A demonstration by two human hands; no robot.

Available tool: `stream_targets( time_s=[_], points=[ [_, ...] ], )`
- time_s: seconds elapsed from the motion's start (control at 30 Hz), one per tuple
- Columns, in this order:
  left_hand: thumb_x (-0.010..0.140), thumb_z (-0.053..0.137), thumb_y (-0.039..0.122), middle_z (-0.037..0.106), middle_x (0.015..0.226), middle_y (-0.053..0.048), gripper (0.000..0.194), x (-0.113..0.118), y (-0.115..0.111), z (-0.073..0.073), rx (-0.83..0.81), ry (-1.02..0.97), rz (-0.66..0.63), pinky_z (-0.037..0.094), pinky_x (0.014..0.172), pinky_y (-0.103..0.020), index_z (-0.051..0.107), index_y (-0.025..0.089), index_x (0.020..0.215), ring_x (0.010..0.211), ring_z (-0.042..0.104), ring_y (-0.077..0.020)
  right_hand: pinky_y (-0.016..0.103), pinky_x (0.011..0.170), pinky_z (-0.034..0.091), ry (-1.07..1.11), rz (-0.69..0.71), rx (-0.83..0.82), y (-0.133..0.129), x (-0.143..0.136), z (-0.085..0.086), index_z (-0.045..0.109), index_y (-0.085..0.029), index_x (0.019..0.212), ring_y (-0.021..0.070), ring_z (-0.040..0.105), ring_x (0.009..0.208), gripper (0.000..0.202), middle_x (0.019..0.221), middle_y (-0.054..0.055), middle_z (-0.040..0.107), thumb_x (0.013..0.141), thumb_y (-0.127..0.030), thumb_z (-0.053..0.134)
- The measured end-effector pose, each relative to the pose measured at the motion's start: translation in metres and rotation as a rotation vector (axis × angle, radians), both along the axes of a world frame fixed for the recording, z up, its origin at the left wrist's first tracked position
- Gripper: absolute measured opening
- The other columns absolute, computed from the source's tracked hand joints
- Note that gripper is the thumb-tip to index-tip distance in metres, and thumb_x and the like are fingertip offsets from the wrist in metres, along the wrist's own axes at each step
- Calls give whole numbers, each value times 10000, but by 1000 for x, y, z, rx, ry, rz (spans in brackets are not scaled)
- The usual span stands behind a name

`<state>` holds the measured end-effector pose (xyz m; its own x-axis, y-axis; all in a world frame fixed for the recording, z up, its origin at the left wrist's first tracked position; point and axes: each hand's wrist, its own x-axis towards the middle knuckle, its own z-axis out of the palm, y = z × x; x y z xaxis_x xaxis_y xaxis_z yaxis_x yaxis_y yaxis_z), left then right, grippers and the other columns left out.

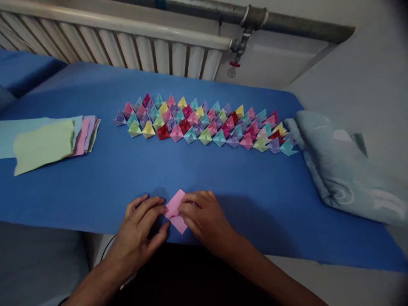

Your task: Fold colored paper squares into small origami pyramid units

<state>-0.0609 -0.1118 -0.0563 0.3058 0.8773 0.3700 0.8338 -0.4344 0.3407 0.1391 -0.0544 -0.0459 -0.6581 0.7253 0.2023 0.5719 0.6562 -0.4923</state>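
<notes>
A small pink sheet of origami paper [174, 205], partly folded into a diamond shape, lies on the blue surface between my hands. My left hand [142, 225] is at its left corner, fingers apart, with fingertips touching the edge. From the right, my right hand [204, 214] has its fingers bent together on the paper's right side, pinching or pressing a flap there. The fingers cover that right corner. A crease runs across the paper's middle.
Rows of small folded paper boats [205, 135] in many colours stand farther back on the blue surface [127, 187]. Stacked coloured paper [44, 142] lies at left. A folded pale-green blanket [338, 170] sits at right. Behind are a white radiator [127, 49] and a pipe valve [239, 46].
</notes>
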Motion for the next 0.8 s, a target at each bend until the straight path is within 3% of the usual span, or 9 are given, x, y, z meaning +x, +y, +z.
stream_targets(
  time_s=[0.43, 0.8],
  points=[
    [931, 498, 211, 625, 1074, -81, 147, -2, 3, -6, 37, -36, 60, 460, 918, -418, 627, 183, 996, 997, 589, -223, 317, 774, 348, 87, -25, -112, 2, 0, -1, 623, -194, 863, 163, 545, 851, 96, 926, 21, 668, 898, -151, 545],
    [952, 463, 230, 639, 1018, -59, 177, -2, 6, -4, 52, -61, 68, 461, 877, -388, 636, 200, 976, 946, 598, -206, 318, 759, 349, 109, -58, -131, 3, -3, 1, 618, -191, 837, 162, 543, 816, 58, 881, 11, 666, 876, -159, 589]
  ],
)
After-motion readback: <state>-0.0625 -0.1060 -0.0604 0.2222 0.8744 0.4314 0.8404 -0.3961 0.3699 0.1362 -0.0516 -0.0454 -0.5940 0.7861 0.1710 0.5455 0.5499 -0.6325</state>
